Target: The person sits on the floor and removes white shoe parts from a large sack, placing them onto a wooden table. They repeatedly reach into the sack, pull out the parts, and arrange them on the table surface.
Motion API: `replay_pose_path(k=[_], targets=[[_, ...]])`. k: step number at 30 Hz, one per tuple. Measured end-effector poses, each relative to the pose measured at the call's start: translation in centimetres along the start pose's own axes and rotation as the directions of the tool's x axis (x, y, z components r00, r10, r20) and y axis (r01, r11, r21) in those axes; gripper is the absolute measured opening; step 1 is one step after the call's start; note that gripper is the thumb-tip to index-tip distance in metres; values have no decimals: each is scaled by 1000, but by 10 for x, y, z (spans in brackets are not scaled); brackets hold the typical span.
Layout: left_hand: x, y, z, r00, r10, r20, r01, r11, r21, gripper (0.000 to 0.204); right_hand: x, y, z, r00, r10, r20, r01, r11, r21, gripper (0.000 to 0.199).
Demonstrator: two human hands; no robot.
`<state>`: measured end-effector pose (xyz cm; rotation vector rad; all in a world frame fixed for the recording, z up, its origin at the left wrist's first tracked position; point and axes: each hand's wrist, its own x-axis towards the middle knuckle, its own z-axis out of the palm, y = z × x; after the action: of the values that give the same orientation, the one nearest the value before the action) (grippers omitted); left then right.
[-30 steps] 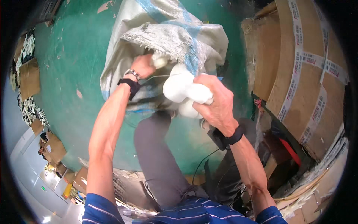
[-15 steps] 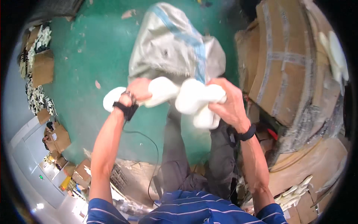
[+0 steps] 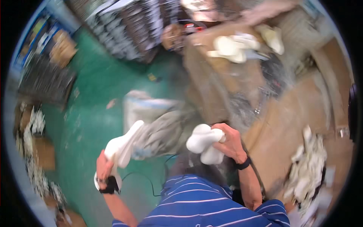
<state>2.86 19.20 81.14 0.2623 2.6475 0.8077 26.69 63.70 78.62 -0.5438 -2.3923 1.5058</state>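
My left hand (image 3: pixel 104 165) is closed around white shoe soles (image 3: pixel 120 145). Their long ends point up and away from me, and another white end shows below the wrist. On the right, my right hand (image 3: pixel 231 143) grips a bunch of white soles (image 3: pixel 204 139), their rounded ends toward the middle. Both bunches are off the floor and apart from each other. Beyond and between my hands a grey woven sack (image 3: pixel 162 128) with pale blue stripes lies on the green floor. Motion blur hides exactly how many soles each hand holds.
Loose cream soles (image 3: pixel 230 49) lie on a cardboard-covered stack at the far right. Another pile of pale soles (image 3: pixel 307 166) rests on cardboard (image 3: pixel 261 147) to my right. Dark stacked goods (image 3: pixel 128 30) stand at the back. A black cable (image 3: pixel 145 176) hangs near my left arm.
The view has swung right, bringing the cardboard stack and its soles in. My hands have spread apart, the left one lower and further left. Both still hold the white soles.
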Motion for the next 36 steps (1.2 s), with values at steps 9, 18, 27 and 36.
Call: replay_pose_path(k=[9,18,27,36], targets=[[43,85,105,895,314,316,-172,897,-407,36,-186,29,-104,390,235,-890,-212,964,162,49],[49,166,192,775,532,342,-322,797,-511,62,-252,53,-234,-96,48,-994,-531,842,92,51],[-51,309,244,772,363,521,-200,918,-343,66,-192,148,-444,-143,109,-984,-593,786,174,55],[-120,358,264,881,54,469,131,927,-352,68,-109,279,-592,-166,130,-978,-767,606,211,57]])
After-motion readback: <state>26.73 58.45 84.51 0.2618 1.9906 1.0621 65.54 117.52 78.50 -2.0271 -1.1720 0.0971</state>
